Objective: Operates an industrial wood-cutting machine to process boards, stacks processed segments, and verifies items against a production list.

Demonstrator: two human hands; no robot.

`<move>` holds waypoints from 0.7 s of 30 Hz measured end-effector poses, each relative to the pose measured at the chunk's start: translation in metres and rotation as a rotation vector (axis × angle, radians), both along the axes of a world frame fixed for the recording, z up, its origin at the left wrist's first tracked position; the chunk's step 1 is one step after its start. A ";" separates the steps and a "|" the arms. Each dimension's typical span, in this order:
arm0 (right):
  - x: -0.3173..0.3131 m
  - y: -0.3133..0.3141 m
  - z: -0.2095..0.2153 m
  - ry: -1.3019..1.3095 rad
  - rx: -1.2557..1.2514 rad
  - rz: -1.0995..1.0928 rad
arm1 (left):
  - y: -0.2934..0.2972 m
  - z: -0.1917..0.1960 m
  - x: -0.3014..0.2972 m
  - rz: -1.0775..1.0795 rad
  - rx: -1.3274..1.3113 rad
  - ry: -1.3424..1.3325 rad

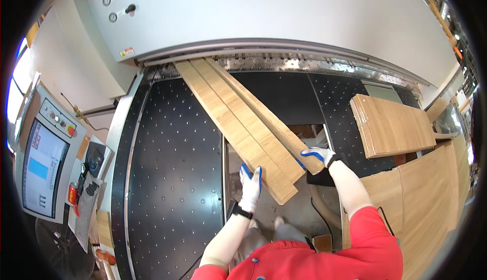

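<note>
Three long wood-grain planks slant from the machine's front toward me, their near ends over the gap where I stand. My left hand [251, 186], in a white glove with blue palm side, is closed on the left edge of the left plank [238, 140], near its near end. Beside it lies the middle plank [253, 125]. My right hand [319, 154], gloved alike, grips the right plank [274, 130] near its near end, thumb on top and the other fingers partly hidden. That plank stands slightly apart from the middle one.
A black studded table [177, 178] spreads left. A stack of wood-grain boards [395, 127] lies right, with larger panels [421, 191] nearer me. The white machine [264, 16] spans the back. At far left are a control screen [45, 166] and a shelf with small tools [83, 191].
</note>
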State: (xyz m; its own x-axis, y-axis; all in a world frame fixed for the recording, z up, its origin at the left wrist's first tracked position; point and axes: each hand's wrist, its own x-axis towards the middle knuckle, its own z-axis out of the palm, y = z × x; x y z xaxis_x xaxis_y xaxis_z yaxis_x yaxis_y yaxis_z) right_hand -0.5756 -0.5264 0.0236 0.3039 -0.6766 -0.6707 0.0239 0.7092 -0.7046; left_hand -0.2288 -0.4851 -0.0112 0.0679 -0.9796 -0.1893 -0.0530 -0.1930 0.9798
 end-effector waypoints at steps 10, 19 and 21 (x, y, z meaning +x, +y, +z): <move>-0.040 0.264 0.163 0.180 -0.166 0.011 | 0.081 0.074 -0.111 -0.368 0.425 1.121; -0.003 0.590 0.265 1.108 -0.225 0.062 | 0.217 0.110 -0.201 -0.684 0.382 1.267; -0.001 0.669 0.267 1.195 -0.243 -0.041 | 0.281 0.120 -0.228 -0.756 0.434 1.343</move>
